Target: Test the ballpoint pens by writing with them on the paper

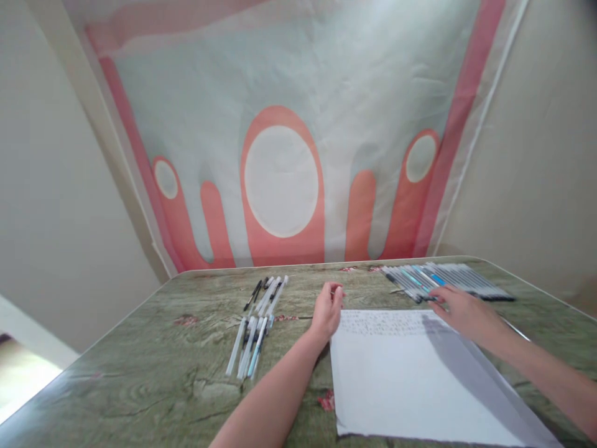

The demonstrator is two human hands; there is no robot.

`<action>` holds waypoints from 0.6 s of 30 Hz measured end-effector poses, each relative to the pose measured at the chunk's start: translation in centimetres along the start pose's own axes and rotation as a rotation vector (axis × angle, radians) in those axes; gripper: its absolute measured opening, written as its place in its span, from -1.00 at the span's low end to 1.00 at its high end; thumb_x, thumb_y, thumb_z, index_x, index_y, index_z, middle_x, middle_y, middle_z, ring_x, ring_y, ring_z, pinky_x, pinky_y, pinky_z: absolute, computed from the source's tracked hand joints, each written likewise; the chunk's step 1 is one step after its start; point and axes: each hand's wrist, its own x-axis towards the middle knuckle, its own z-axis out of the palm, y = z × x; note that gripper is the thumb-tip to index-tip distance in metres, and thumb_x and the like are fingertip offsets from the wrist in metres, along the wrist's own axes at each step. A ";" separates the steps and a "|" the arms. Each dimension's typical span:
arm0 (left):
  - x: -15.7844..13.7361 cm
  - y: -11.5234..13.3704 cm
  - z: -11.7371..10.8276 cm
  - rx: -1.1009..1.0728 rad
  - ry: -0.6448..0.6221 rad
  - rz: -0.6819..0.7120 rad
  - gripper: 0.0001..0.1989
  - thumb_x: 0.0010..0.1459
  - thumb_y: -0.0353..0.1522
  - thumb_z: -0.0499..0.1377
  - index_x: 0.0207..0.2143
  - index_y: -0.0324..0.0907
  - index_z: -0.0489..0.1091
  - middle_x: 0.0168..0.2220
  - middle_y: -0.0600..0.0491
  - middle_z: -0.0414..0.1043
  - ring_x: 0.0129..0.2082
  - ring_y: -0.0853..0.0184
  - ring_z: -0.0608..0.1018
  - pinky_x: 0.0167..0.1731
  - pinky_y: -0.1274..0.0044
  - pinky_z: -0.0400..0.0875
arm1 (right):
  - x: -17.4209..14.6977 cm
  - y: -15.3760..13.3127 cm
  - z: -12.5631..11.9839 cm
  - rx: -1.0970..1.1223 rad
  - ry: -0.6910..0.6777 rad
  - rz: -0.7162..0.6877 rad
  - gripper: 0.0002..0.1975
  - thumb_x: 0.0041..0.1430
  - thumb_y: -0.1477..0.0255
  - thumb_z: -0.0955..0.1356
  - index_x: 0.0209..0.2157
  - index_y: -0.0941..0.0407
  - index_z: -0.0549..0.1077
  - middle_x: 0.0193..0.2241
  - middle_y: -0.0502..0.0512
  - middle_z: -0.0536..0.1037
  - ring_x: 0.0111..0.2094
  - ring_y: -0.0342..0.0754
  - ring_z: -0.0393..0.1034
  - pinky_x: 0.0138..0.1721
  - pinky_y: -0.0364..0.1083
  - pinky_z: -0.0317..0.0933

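Observation:
My left hand (328, 309) rests by the top left corner of a white sheet of paper (396, 379). Its fingers are curled together, and whatever may be in them is hidden. My right hand (459, 309) reaches past the paper's upper edge to a row of slim pens (471, 280), mostly grey with dark tips. Thumb and fingertips close at the near end of the row, on what looks like a pen's dark end. Among the row lie a few light blue and bright blue pieces (437, 279). Small handwriting or print covers the top of the sheet.
Left of my left hand lie two loose groups: black and clear-white pens (270, 295) farther back, whitish pens with one light blue (252, 348) nearer. A thin shiny stick (517, 328) lies under my right forearm. Behind the wood-patterned table (140, 373) hangs a patterned sheet (289, 74).

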 end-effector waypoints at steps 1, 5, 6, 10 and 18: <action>0.5 -0.2 -0.5 0.043 0.023 0.003 -0.76 0.16 -0.30 -0.06 -0.16 -0.21 0.22 -0.33 0.04 0.39 -0.45 0.46 0.42 -0.40 0.60 0.32 | 0.6 -2.0 0.2 0.035 -0.045 -0.047 -0.79 0.05 0.33 0.22 -0.29 0.05 0.41 -0.31 0.06 0.50 -0.42 -0.06 0.40 -0.43 -0.13 0.17; 2.4 -1.0 -4.1 0.350 0.009 -0.053 -0.80 0.05 -0.41 0.05 -0.23 -0.24 0.33 -0.33 0.01 0.44 -0.36 0.40 0.46 -0.30 0.57 0.32 | 2.8 -9.7 2.0 0.178 -0.182 -0.159 -0.75 0.10 0.42 0.17 -0.22 0.03 0.40 -0.32 0.05 0.53 -0.34 -0.03 0.40 -0.38 -0.13 0.16; 2.8 -1.1 -5.3 0.462 -0.012 -0.082 -0.81 0.04 -0.42 0.06 -0.26 -0.23 0.37 -0.32 0.00 0.45 -0.32 0.38 0.46 -0.27 0.57 0.31 | 3.3 -11.4 2.7 0.210 -0.206 -0.195 -0.74 0.10 0.44 0.17 -0.22 0.03 0.40 -0.29 0.06 0.53 -0.31 -0.03 0.40 -0.35 -0.12 0.15; 3.5 -1.5 -10.7 0.818 0.031 -0.291 -0.80 0.04 -0.44 0.05 -0.30 -0.22 0.44 -0.27 -0.09 0.48 -0.21 0.29 0.47 -0.22 0.55 0.28 | 5.2 -17.3 5.5 0.343 -0.251 -0.277 -0.71 0.09 0.53 0.17 -0.21 0.05 0.41 -0.23 0.08 0.51 -0.19 -0.02 0.36 -0.22 -0.10 0.12; 3.2 -3.0 -15.7 0.988 0.115 -0.486 -0.79 0.06 -0.42 0.03 -0.30 -0.20 0.44 -0.28 -0.16 0.48 -0.24 0.21 0.50 -0.31 0.52 0.31 | 5.9 -21.7 9.1 0.461 -0.244 -0.258 -0.77 0.08 0.53 0.20 -0.23 0.12 0.39 -0.27 0.10 0.47 -0.25 -0.08 0.35 -0.23 -0.15 0.13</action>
